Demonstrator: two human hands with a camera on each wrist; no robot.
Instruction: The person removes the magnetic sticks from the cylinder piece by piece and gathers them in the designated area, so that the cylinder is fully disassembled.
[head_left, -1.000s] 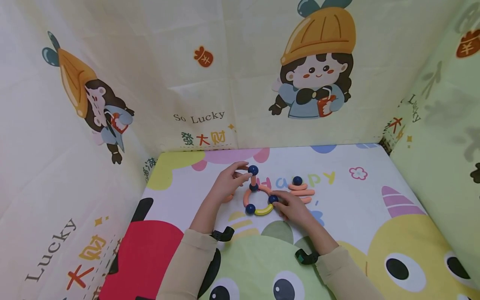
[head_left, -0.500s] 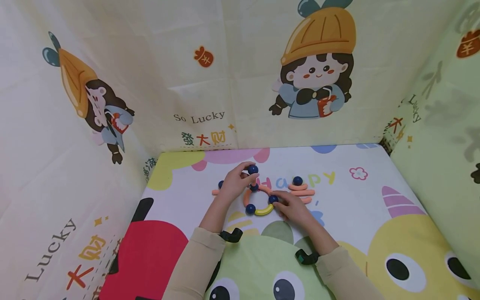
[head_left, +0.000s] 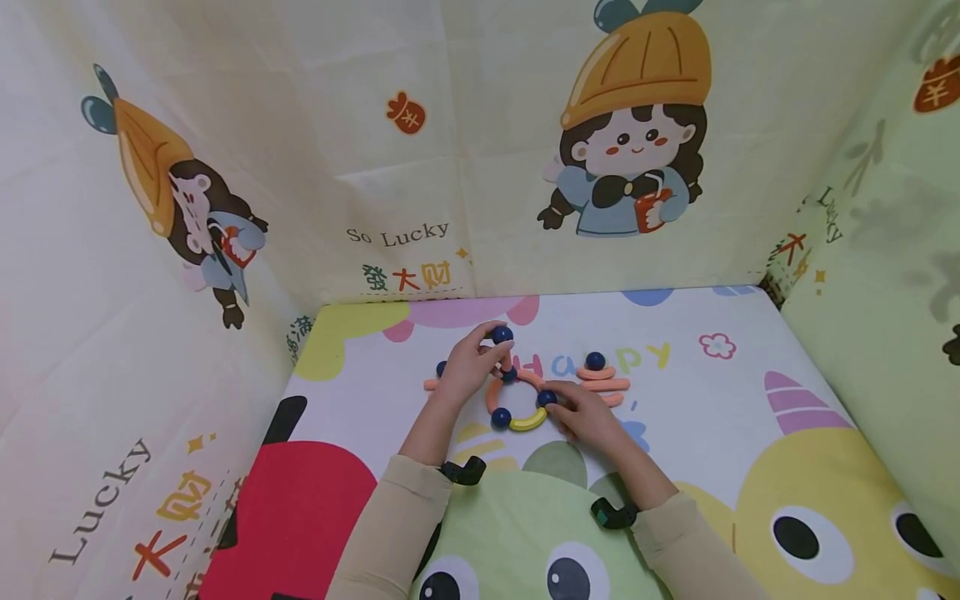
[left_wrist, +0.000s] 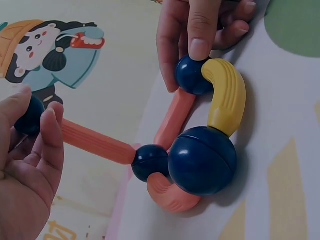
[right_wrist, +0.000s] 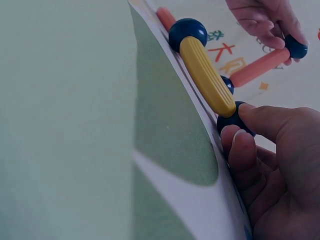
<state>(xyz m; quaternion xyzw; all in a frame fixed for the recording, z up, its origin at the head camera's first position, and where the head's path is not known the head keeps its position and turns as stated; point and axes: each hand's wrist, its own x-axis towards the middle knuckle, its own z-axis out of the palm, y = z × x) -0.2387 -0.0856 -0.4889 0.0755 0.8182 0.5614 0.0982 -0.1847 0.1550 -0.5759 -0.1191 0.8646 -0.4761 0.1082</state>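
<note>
Counter (head_left: 712, 400) under a printed cover carries the assembly near its middle, between the left hand (head_left: 469, 365) and the right hand (head_left: 585, 414). Ring section (head_left: 492, 395): closed loop of two orange curved rods and one yellow curved rod (left_wrist: 230, 97), joined by dark blue balls and lying on the cover; the yellow piece forms the near right side. Straight orange rod (left_wrist: 97, 141): seated on the far ball (left_wrist: 150, 163) of the loop; long axis runs away from the loop toward the top of the head view, leaning slightly left; exact tilt above the counter cannot be told. End ball (head_left: 502, 334): caps the rod's free end, clamped between thumb and fingers of the left hand. Side ball (head_left: 547, 400): pinched between thumb and fingers of the right hand. Relative to half a second earlier, the end ball has shifted slightly left and up in the head view; ring section and right hand are unchanged
</note>
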